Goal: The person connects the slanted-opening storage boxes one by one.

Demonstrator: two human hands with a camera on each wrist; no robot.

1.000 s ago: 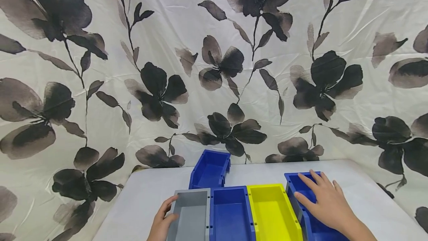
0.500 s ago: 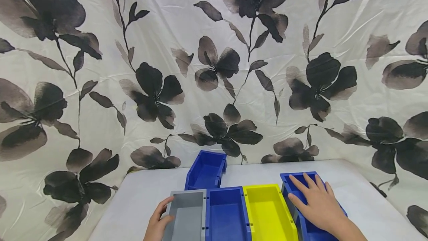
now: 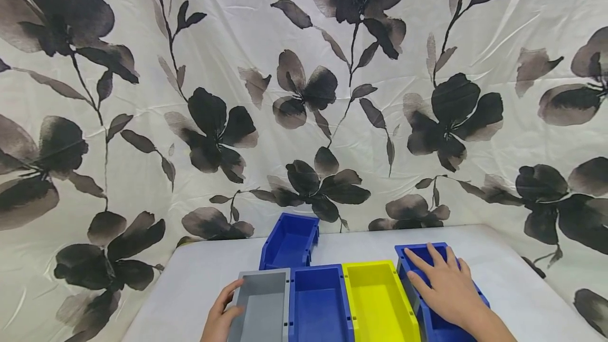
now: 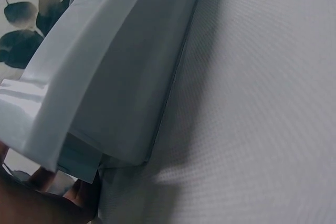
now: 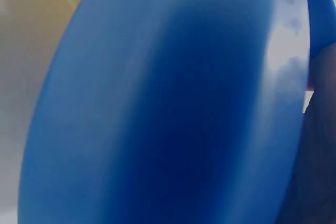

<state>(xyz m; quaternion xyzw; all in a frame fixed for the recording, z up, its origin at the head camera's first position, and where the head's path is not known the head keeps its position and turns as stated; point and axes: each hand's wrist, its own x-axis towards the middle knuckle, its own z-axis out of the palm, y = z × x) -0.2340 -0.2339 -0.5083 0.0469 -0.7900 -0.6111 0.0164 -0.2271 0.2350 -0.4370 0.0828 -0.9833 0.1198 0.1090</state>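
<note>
Side by side on the white table stand a grey storage bin point(image 3: 263, 305), a blue storage bin point(image 3: 319, 305) and a yellow storage bin point(image 3: 379, 300). My left hand point(image 3: 220, 314) grips the left side wall of the grey bin, its index fingertip and thumb at the rim. In the left wrist view, dark fingers point(image 4: 73, 198) show beside that bin's lower corner. To the right of the yellow one, my right hand point(image 3: 448, 289) lies spread over another blue bin point(image 3: 439, 326), fingers apart, thumb over its left wall. That wall fills most of the right wrist view.
Behind the row, a further blue bin point(image 3: 291, 241) sits at an angle near the back of the table point(image 3: 503, 278). A white curtain point(image 3: 266, 157) printed with dark flowers hangs behind the table.
The whole scene has shifted slightly left as the head view turned. Both hands and the bins keep their places relative to one another.
</note>
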